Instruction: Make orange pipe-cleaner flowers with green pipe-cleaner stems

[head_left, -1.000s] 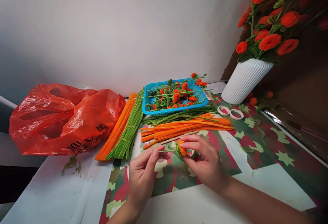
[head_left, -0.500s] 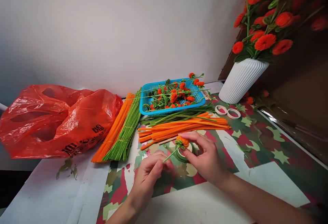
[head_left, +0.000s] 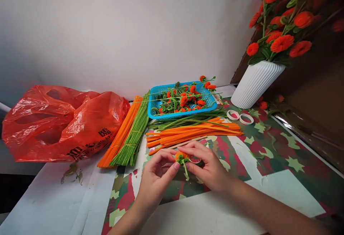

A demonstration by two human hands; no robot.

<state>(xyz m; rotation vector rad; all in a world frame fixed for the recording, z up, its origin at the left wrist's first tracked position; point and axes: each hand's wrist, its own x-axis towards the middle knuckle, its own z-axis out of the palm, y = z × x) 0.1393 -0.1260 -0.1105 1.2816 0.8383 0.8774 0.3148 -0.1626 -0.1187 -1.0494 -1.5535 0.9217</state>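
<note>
Shows a blue basket point(head_left: 182, 114) at far centre, loaded with orange flower heads point(head_left: 184, 101) and green stems, some jutting past the rim. At far right, shows a white vase point(head_left: 256, 84) filled with red-orange flowers point(head_left: 282, 43). At left, red bag point(head_left: 67, 124), contents unclear. At near centre, pinches a small orange flower point(head_left: 180, 156) between left hand point(head_left: 157, 174) and right hand point(head_left: 208, 163), fingers curled nearly closed, green flower stem point(head_left: 186, 173) angled nearward.

And here's the small pipe-cleaner flower point(head_left: 181, 156), fuzzy orange head up top, green calyx beneath, short green stem point(head_left: 186, 172) angling down toward the viewer, held above the table between both hands' fingertips point(head_left: 176, 165).
</note>
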